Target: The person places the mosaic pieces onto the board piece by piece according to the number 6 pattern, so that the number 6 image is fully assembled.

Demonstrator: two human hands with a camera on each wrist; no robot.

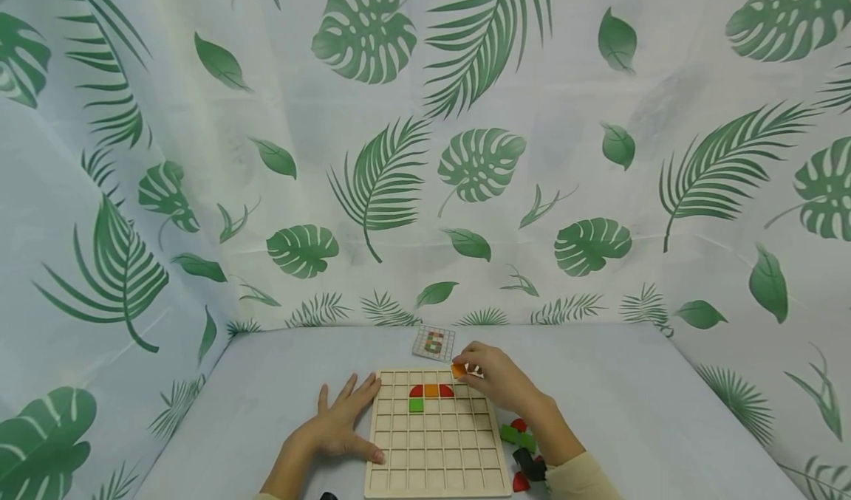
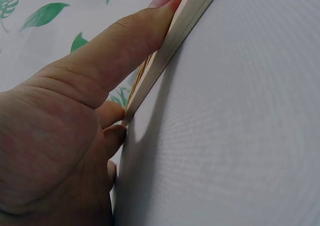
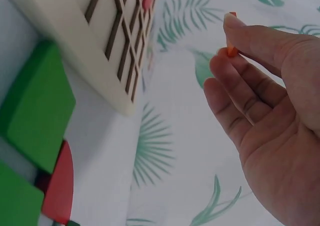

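My right hand [image 1: 497, 376] pinches an orange square tile [image 1: 459, 371] between thumb and fingers over the far right part of a wooden grid board [image 1: 435, 441]. In the right wrist view the orange tile [image 3: 232, 51] shows edge-on at the fingertips. My left hand [image 1: 342, 422] rests at the board's left edge with fingers spread; its thumb [image 2: 135, 36] lies on the rim in the left wrist view. In the board's second row sit a red quarter-round tile [image 1: 416, 391], an orange square [image 1: 431, 390] and another red quarter-round [image 1: 446, 391]. Below the left one is a green square [image 1: 416, 405].
Behind the board lies a pattern card [image 1: 433, 343] with a coloured figure on a grid. Loose green blocks [image 1: 517, 436] and red pieces [image 1: 521, 481] lie right of the board, under the right forearm. A leaf-print curtain [image 1: 412, 153] encloses the table.
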